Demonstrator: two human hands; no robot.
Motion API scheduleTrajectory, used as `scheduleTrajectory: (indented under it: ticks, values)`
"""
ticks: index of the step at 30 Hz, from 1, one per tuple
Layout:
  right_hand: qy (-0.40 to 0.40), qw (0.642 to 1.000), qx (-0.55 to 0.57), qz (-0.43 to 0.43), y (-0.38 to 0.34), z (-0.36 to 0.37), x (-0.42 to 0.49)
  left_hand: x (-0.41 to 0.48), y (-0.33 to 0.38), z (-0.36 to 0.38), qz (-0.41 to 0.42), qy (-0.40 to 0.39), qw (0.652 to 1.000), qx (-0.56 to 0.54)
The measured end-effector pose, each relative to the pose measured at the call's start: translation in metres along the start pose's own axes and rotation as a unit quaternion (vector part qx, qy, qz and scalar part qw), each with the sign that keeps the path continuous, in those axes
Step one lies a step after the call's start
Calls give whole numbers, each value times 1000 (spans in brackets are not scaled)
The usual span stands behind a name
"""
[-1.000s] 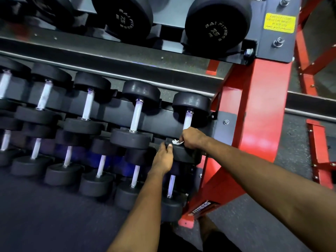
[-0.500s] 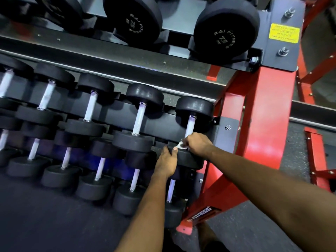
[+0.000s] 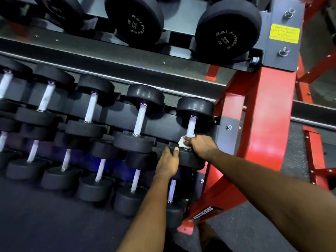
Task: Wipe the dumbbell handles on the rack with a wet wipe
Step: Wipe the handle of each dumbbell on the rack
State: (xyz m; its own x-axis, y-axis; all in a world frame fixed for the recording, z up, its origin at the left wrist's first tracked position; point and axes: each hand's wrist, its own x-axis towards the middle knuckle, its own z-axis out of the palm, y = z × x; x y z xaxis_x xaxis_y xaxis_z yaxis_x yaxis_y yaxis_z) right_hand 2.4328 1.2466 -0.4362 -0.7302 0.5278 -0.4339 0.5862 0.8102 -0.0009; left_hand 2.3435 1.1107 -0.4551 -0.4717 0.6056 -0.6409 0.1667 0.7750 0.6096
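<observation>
Head view: handle (image 3: pixel 191 127) base unseen under wet wipe (image 3: pixel 181 141), right hand (image 3: pixel 203 146)

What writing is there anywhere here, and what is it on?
"RAI FITNESS", "75": end of the right top-shelf dumbbell.
"RAI FITNESS", "75": end of the middle top-shelf dumbbell.
"FITNESS": label on the red rack foot; its first letters are unclear.
Yellow sticker: too blurred to read.

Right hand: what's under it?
A white wet wipe pressed against the handle base, under the right hand. Most of the wipe and the handle's lower end are covered.
</observation>
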Motion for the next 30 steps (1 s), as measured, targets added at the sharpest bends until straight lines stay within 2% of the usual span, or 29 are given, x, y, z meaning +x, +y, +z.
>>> scheduleTrajectory:
  ticks: [5,9,14,17,21,27,28,30]
  values:
    - [25,998,-44,42,6,-11,2,1,-1,-2,-5,-13,1000,1]
    - [-16,999,26,30,2,-10,-3,1,0,-3,-6,-18,1000,0]
    - [34,997,-35,59,4,-13,1,1,-1,-2,-9,-16,1000,-6]
    - [0,999,-6,45,1,-12,-3,0,1,-2,-7,-14,1000,-4]
    - [42,997,4,65,6,-9,6,-1,1,-2,-5,-12,1000,-9]
    - [37,987,91,124,-11,17,-9,-1,3,-3,-5,-19,1000,-7]
    - [52,976,146,153,-14,22,-13,0,2,-3,-5,-21,1000,-11]
    - [91,922,313,211,-19,27,-15,-1,0,-1,-6,-21,1000,-12]
